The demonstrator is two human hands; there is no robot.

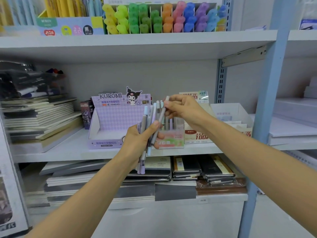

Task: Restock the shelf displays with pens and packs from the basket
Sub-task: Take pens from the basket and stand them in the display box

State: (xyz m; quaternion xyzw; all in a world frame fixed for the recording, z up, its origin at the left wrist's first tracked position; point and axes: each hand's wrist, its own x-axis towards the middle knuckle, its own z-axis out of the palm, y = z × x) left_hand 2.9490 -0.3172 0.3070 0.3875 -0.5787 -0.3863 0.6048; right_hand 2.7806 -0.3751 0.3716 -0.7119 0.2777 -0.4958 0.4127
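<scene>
**One pen singled out of the bunch**

Our left hand (137, 143) curls round a bundle of pastel pens (148, 117), held upright before the middle shelf (68, 152) so the tops fan apart. Our right hand (181, 109) pinches one grey pen (160, 120) at its top, probably bound for the Fruit Soda display box (171, 140) just behind. No basket in view.

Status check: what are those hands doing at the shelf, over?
Left hand grips pen bunch. Right hand pinches one grey pen from it. Fruit Soda display behind, nothing in the way.
</scene>
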